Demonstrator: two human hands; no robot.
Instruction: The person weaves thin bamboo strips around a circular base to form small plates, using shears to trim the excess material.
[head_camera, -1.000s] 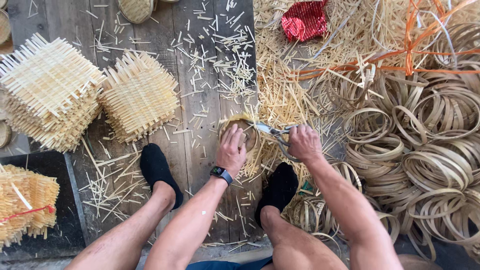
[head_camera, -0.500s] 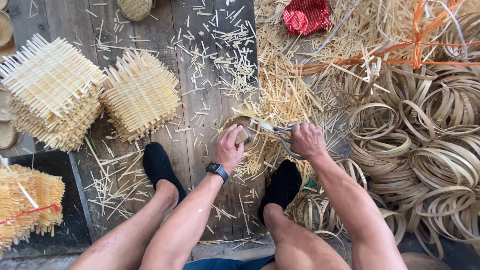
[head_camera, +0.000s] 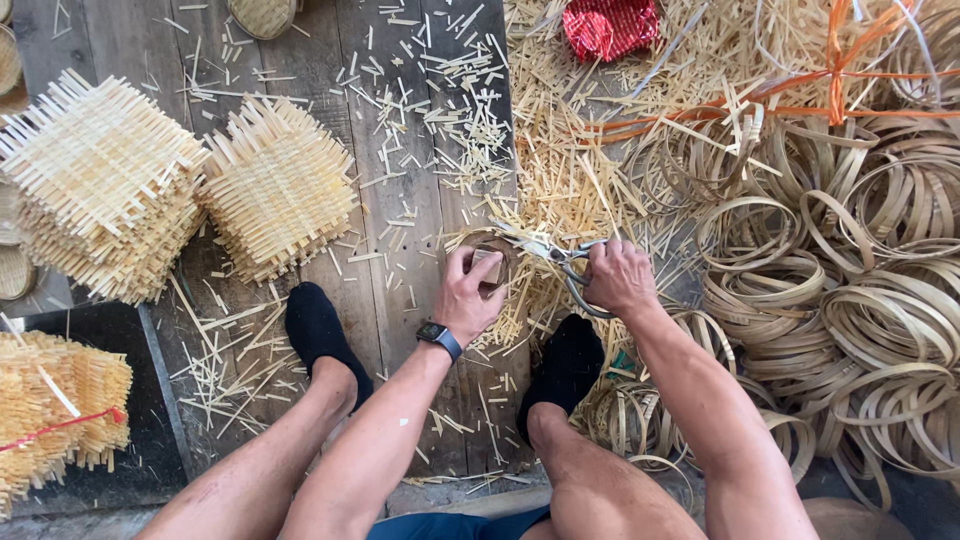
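My left hand, with a dark watch on its wrist, grips a small round woven bamboo piece just above the wooden floor. My right hand is closed on the handles of metal scissors, whose blades point left and reach the rim of the round piece. Most of the piece is hidden under my left fingers. My two feet in black socks rest on the boards on either side of my left arm.
Two stacks of square woven bamboo mats stand at the left. Bamboo hoops are piled at the right, some tied with orange string. Cut bamboo slivers litter the boards. A red crumpled bag lies at the top.
Both hands stay on the round piece and scissors. My left fingers have shifted over the piece, and the whole scene sits slightly lower in view.
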